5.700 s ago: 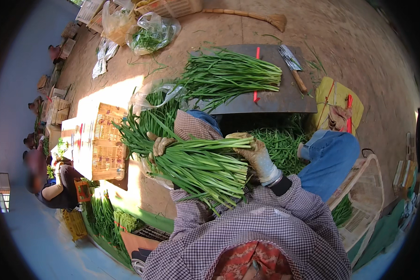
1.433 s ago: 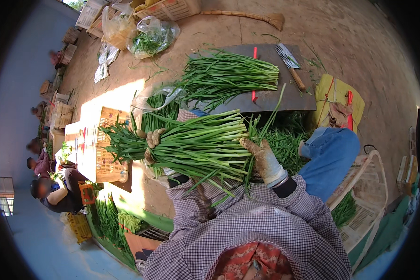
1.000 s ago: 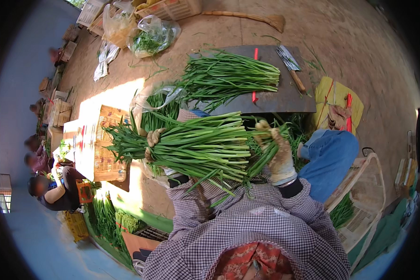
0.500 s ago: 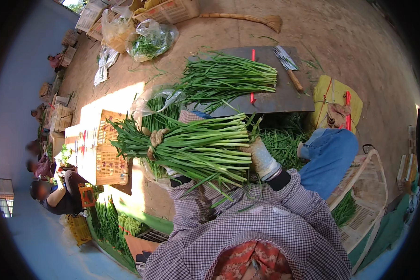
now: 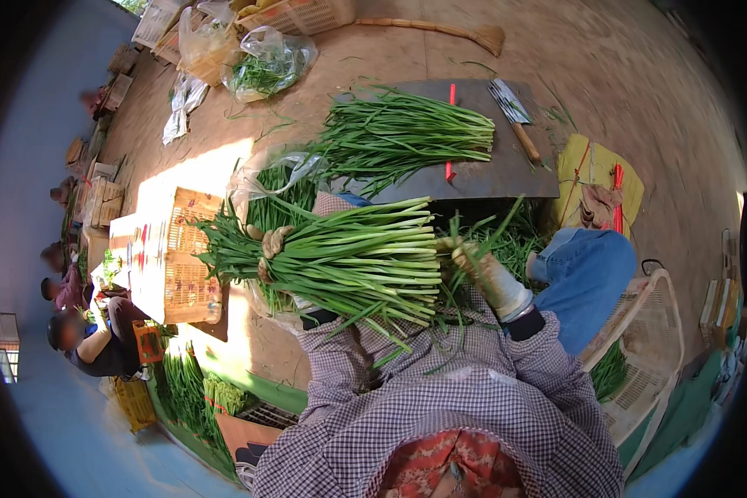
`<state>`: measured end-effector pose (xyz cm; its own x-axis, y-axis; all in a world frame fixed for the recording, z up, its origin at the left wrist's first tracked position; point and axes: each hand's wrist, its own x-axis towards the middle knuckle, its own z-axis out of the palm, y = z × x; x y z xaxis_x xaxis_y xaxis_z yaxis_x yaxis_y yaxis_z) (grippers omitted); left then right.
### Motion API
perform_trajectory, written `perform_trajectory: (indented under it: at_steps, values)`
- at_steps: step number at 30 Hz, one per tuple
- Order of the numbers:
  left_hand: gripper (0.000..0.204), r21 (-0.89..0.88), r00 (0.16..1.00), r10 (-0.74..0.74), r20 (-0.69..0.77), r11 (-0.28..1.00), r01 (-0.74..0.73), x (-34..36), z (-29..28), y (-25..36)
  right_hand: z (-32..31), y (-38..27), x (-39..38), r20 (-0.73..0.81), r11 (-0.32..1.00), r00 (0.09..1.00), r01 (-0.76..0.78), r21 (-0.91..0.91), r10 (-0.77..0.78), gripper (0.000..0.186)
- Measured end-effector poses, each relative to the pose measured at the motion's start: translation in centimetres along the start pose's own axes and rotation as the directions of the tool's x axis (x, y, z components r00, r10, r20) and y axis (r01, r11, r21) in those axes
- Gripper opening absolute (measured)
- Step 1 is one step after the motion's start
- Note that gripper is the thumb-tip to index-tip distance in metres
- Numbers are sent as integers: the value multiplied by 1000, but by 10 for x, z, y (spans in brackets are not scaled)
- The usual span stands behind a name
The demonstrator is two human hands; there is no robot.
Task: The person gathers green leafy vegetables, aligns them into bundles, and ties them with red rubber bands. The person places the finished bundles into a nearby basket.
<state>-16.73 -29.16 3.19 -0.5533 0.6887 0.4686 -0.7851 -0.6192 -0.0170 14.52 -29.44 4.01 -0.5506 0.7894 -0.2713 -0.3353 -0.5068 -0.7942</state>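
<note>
A thick bunch of green garlic chives (image 5: 357, 257) lies sideways in front of my chest, pale stem ends toward the right. My left hand (image 5: 272, 246), in a dirty light glove, is wrapped round its leafy left part; the fingers show on top and the palm is hidden beneath. Just right of the stem ends is my gloved right hand (image 5: 491, 278). Its fingers are closed on a few loose chive blades (image 5: 506, 217), which stick up and hang down around them. Beyond, a second pile of chives (image 5: 415, 133) rests on a dark board (image 5: 494, 183) over a red strip (image 5: 451, 170).
A wooden-handled cleaver (image 5: 519, 129) lies at the board's right, near a yellow sack (image 5: 598, 170). Loose leaves (image 5: 506, 249) are heaped below the board. Plastic crates (image 5: 192, 257) stand left, with a seated person (image 5: 112, 332) beyond. Another crate (image 5: 647, 357) is by my right knee.
My right hand has moved slightly right, away from the stem ends, with loose blades now standing up from its fingers. The left hand still grips the bunch, nearly unmoved.
</note>
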Motion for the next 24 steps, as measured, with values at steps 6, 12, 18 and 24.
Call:
perform_trajectory:
  at_steps: [6, 12, 18, 24]
  values:
    - [19, 39, 1000, 2, 1, 999, -2, 2, 6, 4, 8, 41, 19, 299, 172, 924, 343, -923, -238, 41]
    - [19, 42, 1000, 9, -11, 999, -8, 1, 0, 10, 45, 21, 15, -207, 938, 974, -153, -310, 90, 29]
    - [19, 50, 1000, 18, -21, 999, -17, 0, -2, 12, 34, 7, 5, -118, 846, 992, 23, 533, 47, 20]
    - [19, 48, 999, 21, -35, 999, -19, 1, -3, 8, -11, -12, -25, -48, 988, 994, 99, 118, -94, 27]
